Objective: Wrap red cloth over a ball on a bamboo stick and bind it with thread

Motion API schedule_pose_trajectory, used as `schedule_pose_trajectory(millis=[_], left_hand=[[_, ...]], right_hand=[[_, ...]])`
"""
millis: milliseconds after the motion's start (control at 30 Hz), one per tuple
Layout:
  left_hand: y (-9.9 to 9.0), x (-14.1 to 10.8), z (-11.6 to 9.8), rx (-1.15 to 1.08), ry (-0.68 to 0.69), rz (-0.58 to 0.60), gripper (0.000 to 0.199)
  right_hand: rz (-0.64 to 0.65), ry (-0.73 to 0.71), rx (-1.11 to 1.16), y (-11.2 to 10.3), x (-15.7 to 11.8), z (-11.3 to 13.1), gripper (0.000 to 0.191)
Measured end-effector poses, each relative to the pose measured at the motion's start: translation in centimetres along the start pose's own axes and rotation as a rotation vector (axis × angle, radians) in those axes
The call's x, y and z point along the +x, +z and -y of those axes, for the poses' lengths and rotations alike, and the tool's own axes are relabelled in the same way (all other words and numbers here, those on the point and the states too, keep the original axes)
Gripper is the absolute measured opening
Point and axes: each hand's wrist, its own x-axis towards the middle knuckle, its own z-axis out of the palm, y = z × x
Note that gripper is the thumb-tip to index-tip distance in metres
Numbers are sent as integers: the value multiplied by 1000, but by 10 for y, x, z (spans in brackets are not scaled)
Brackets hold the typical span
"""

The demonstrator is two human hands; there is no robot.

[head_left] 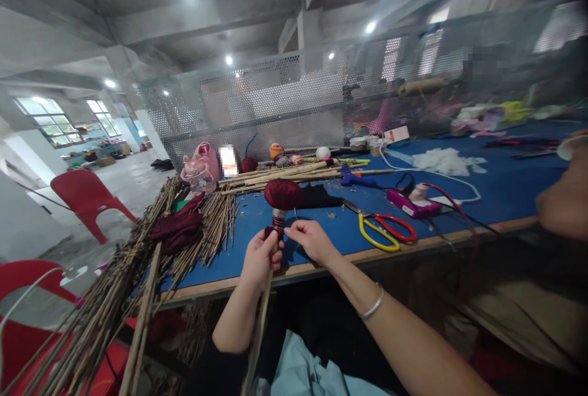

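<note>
My left hand (263,254) is closed around a wooden stick (261,328), just under its top. A rounded, dark red cloth-covered head (281,193) sits on the stick, with pale bands wound about its narrow neck (278,218). Close beside the neck, my right hand (309,239) has thumb and fingertips pinched together; what they hold is too small to make out. Behind the head lies a black piece (319,195) on the blue table (340,224). Scissors (388,234) with one yellow and one red handle rest to the right.
Bundled thin sticks (110,286) overhang the table's left end, with dark red cloth (180,227) on them. A purple box (413,203) with cords, a blue tool (361,177) and white fluffy material (448,161) lie rightward. Another person's blurred hand (565,194) is far right.
</note>
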Motion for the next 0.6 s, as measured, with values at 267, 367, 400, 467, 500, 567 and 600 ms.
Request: schedule_pose_trajectory(millis=[267, 367, 400, 467, 500, 567, 600], left_hand=[[-17, 2, -7, 14, -186, 258, 35], [-17, 6, -6, 58, -230, 301, 37], [-16, 7, -5, 108, -217, 270, 38], [-10, 6, -4, 256, -121, 111, 39], [-5, 5, -3, 335, -35, 0, 39], [4, 0, -1, 478, 197, -213, 42], [8, -3, 0, 523, 302, -275, 46]], right_hand=[[361, 176, 328, -14, 3, -4, 37], [439, 179, 432, -20, 2, -11, 36], [419, 190, 458, -21, 3, -13, 34], [371, 231, 494, -20, 4, -16, 34], [354, 250, 502, -18, 4, -16, 35], [334, 266, 493, -16, 5, -14, 34], [330, 264, 485, -15, 5, -12, 34]])
